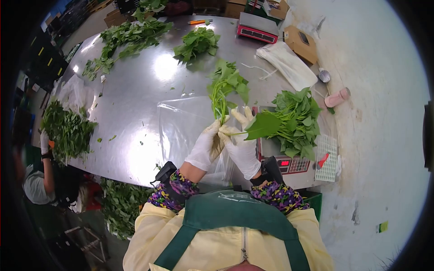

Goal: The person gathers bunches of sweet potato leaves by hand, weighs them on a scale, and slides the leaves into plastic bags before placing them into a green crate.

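Note:
My left hand (206,147), in a white glove, is closed around the stems of a small bunch of leafy greens (225,86). The leaves point away from me over the metal table (131,108). Close beside it, my gloved right hand (239,148) pinches the thin stem of a single broad leaf (263,125), which sticks out to the right. Under my hands lies a clear plastic bag (181,124), flat on the table. To the right, a larger pile of greens (296,119) rests on a red digital scale (296,165) with a lit display.
More greens (197,44) lie farther back, with a spread heap (131,36) at the far left. A second scale (257,28), a white bag (289,63), a cardboard box (300,44) and a pink bottle (337,97) stand near the wall. A co-worker (40,180) handles greens at left.

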